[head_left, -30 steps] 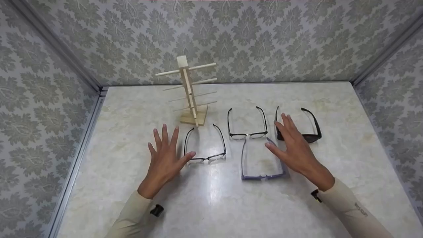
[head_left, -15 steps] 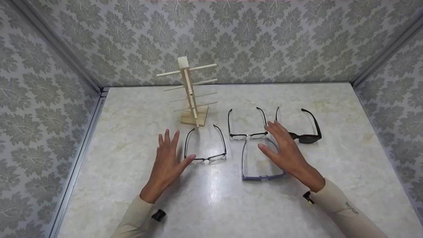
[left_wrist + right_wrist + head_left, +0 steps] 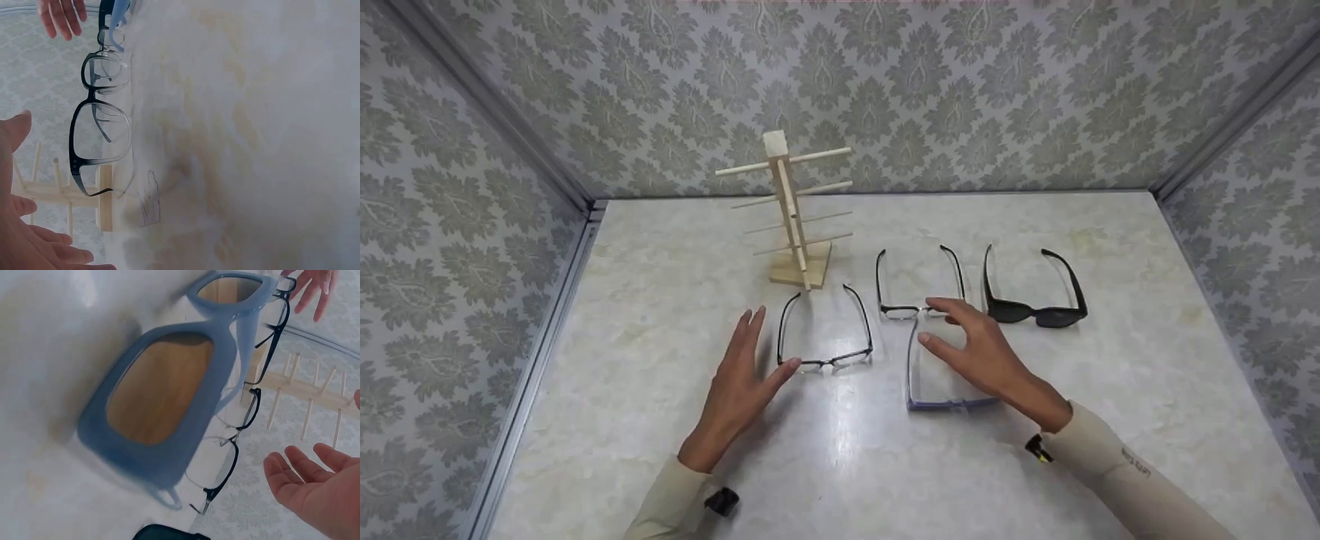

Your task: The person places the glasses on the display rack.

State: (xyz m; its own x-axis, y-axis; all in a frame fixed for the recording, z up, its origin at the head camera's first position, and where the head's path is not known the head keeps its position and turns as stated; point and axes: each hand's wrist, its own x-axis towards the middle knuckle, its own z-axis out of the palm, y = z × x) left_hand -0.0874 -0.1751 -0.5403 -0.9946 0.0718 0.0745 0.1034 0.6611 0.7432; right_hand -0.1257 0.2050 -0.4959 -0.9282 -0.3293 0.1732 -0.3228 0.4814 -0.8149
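Note:
My left hand (image 3: pixel 739 390) hovers left of a pair of black-topped clear eyeglasses (image 3: pixel 827 363). Its thumb overlaps their left corner in the head view, but the left wrist view shows thumb and eyeglasses (image 3: pixel 90 95) apart. Over blue-framed glasses (image 3: pixel 952 406) hangs my right hand (image 3: pixel 990 356), fingers slightly bent and holding nothing. Its fingertips cover the right lens of a second black-topped pair of eyeglasses (image 3: pixel 900 311); whether they touch cannot be told. In the right wrist view the tinted blue-framed glasses (image 3: pixel 222 329) look large and near. Black sunglasses (image 3: pixel 1012 311) lie farther right.
A wooden display stand (image 3: pixel 777 146) with several pegs rises behind the left eyeglasses, its square base (image 3: pixel 787 276) on the marbled table (image 3: pixel 660 247). Patterned panels (image 3: pixel 885 90) enclose the table at the back and sides.
My right hand has moved left and nearer, from over the sunglasses toward the middle eyeglasses, uncovering the sunglasses. My left hand's fingers have drawn together and come slightly nearer. The glasses stay put.

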